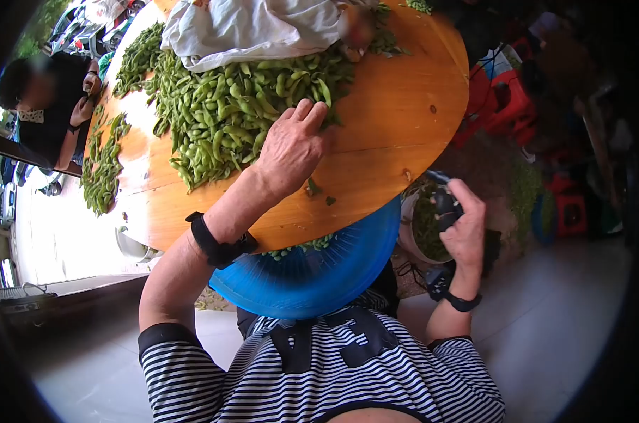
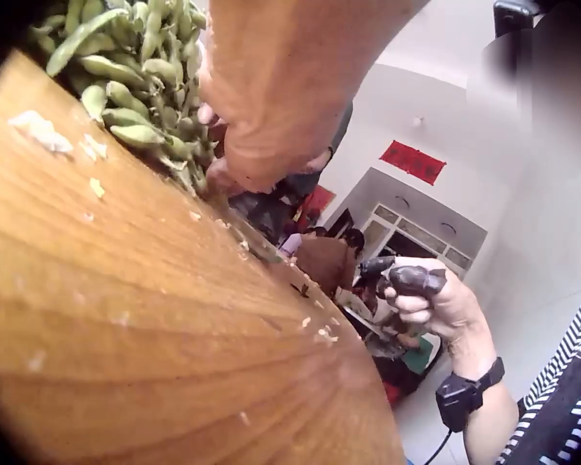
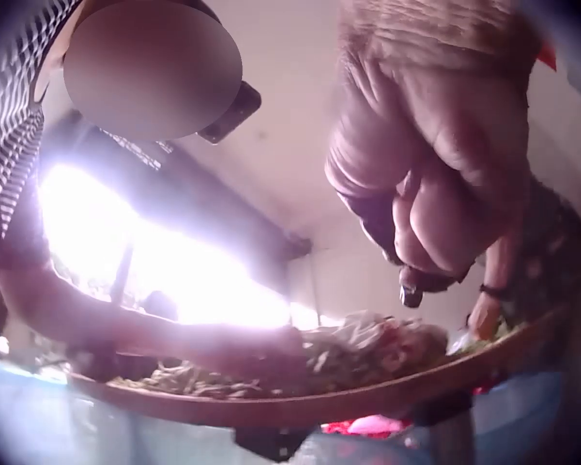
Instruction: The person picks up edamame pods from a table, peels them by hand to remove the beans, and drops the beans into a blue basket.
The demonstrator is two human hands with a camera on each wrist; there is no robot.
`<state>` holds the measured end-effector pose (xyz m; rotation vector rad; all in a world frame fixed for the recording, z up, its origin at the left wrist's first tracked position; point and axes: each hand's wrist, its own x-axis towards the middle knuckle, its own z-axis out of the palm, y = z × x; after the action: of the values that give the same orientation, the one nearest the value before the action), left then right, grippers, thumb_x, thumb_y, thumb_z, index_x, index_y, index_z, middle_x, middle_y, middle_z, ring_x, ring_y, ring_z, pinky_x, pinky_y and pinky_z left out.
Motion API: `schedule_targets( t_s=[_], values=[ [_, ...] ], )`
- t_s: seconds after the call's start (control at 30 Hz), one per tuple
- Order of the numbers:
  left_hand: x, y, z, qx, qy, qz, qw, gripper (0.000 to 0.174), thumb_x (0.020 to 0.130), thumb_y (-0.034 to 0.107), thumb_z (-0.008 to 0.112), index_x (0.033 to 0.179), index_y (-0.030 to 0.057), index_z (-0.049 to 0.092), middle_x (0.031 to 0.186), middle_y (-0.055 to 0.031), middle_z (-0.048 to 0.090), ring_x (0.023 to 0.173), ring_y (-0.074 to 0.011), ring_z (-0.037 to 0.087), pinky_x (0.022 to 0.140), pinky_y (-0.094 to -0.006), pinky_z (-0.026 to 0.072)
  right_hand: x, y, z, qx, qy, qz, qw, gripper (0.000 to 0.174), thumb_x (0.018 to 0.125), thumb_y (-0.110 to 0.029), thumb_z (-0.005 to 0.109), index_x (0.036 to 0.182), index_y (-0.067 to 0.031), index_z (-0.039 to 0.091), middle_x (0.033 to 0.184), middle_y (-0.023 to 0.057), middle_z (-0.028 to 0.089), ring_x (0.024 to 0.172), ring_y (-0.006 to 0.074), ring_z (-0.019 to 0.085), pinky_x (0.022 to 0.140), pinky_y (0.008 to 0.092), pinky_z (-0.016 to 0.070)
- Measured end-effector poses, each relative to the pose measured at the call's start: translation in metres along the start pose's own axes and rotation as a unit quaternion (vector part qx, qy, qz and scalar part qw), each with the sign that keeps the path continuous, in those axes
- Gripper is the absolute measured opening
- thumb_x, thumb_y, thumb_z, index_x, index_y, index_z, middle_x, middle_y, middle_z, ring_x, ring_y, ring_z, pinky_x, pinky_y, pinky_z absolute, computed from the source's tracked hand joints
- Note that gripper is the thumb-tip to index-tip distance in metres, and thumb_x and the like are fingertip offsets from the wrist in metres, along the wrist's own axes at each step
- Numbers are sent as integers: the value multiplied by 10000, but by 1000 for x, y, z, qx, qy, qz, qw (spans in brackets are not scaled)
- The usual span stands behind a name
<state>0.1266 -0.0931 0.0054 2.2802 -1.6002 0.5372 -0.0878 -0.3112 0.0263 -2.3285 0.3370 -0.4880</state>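
At the right edge of a heap of green pods (image 1: 224,116), the left hand (image 1: 291,149) reaches in with loosely bent, slightly spread fingers. The left wrist view has that hand (image 2: 281,107) low over the table beside the pods (image 2: 136,92); what lies under its fingertips is partly hidden. Off the table's right edge, the right hand (image 1: 466,225) grips a black-handled tool (image 1: 445,206). Its fingers curl round the dark handle (image 2: 416,280) in the left wrist view. A small metal tip (image 3: 411,295) shows below the right hand (image 3: 431,155) in the right wrist view.
A white cloth (image 1: 249,32) covers the heap's back on the round wooden table (image 1: 397,106). Below the front edge sits a blue basin (image 1: 298,282). A pale bucket (image 1: 412,236) with greens stands at right, red stools (image 1: 517,106) beyond. Another person (image 1: 48,106) is at left.
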Motion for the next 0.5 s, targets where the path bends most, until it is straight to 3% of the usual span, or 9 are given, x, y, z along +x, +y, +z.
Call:
schedule_targets(
  t_s=[0.1,0.17,0.2,0.23,0.27,0.3,0.4,0.47,0.5],
  values=[
    [-6,13,-10,-51,41,-29,997,262,737,5,628,980,79,691,867,-66,524,790,-213,558,633,-339,488,3,-36,27,168,-28,65,983,210,733,73,519,924,25,592,739,30,579,683,80,560,625,241,463],
    [-14,30,-24,-353,-33,-212,911,128,838,55,670,965,44,677,791,-46,594,647,-129,574,512,-271,449,3,-42,44,245,-68,84,963,140,787,52,548,912,19,603,688,-5,564,609,56,536,559,213,441],
    [-20,38,-27,-353,-34,-211,911,128,838,55,670,965,44,677,791,-46,594,647,-129,574,512,-271,449,4,-45,53,307,-89,125,939,113,805,44,558,907,21,603,670,-14,555,586,45,522,529,202,425],
    [-25,45,-29,-519,-52,-302,798,109,879,103,666,956,27,668,750,-36,607,594,-97,551,488,-241,422,6,-49,58,356,-119,130,918,114,824,34,565,927,22,611,669,-21,549,577,38,508,511,196,411],
    [-31,51,-32,-659,-68,-378,647,146,919,152,662,947,9,658,709,-25,620,541,-64,528,464,-210,396,7,-53,63,405,-149,135,892,115,842,23,572,948,23,619,668,-28,543,568,30,494,493,190,397],
    [-36,57,-33,-683,-62,-399,608,171,939,161,641,929,-10,643,726,-10,621,562,-51,519,475,-193,384,6,-55,69,438,-153,136,875,160,869,0,575,1017,30,627,671,-40,527,564,19,471,475,186,383],
    [-48,68,-34,-704,-8,-412,578,167,933,159,648,919,-7,640,712,1,598,560,-48,510,481,-192,387,4,-60,75,425,-165,107,884,213,874,-2,570,1076,32,625,673,-44,511,566,15,457,476,185,384],
    [-55,71,-34,-693,1,-417,588,155,930,153,653,905,2,632,702,10,581,561,-44,499,485,-192,378,2,-65,77,469,-170,142,855,194,866,7,574,1052,31,623,671,-48,490,568,11,447,473,182,379],
    [-57,74,-30,-649,24,-422,632,134,925,133,656,916,1,638,703,16,592,575,-34,488,500,-191,387,2,-64,76,487,-181,140,843,173,874,7,561,1035,33,618,674,-47,484,567,11,442,473,181,377]
  ],
)
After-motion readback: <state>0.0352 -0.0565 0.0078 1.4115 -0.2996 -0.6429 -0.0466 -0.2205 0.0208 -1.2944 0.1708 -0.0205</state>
